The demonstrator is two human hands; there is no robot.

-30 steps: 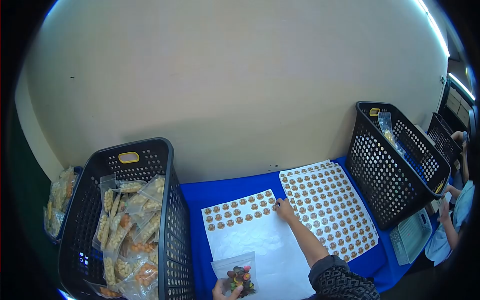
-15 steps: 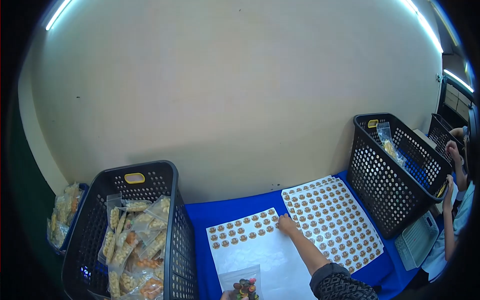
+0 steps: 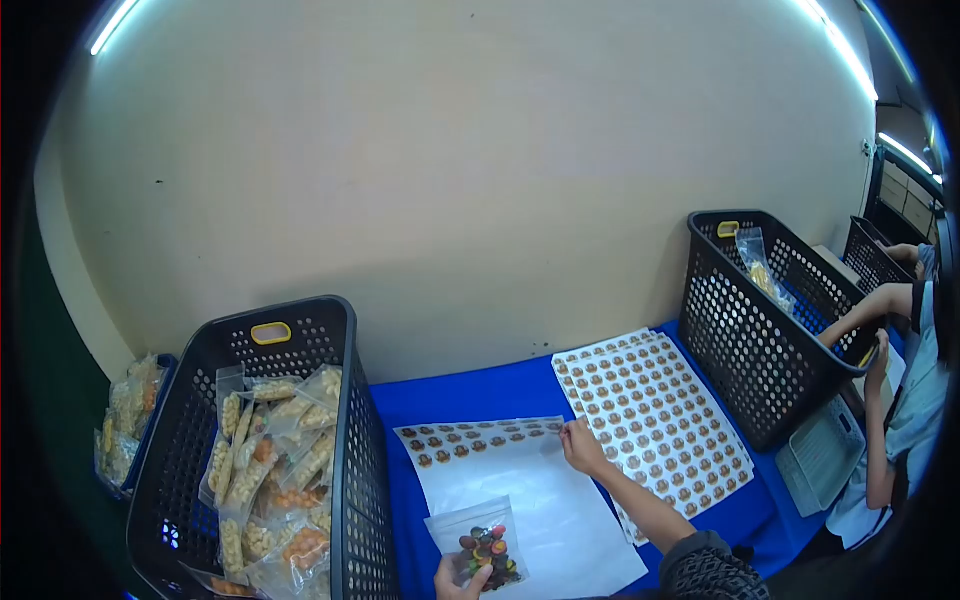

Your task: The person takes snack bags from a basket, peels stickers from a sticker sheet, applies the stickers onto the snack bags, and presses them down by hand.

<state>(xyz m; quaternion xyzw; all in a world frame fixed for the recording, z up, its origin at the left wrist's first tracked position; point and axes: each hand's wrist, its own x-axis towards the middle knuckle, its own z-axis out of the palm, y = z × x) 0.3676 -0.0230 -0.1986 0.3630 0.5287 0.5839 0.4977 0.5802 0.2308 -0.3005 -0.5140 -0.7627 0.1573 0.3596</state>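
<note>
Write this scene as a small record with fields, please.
left hand: holds a clear bag of colourful pieces
right hand: at far right corner of the sheet; grip unclear
labels: round, in rows along the sheet's far edge
stack: label sheets, right of the sheet
left basket: many filled bags
right basket: a filled bag; another person's arm reaches in
cloth: blue, beneath sheets

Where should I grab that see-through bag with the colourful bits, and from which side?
Probably pinch the bag by its flat top strip, coming from the side towards the wall. The colourful bits bunch up lower down, so that strip looks thin and easy to pinch, and the left hand already covers the lower left part.
</note>
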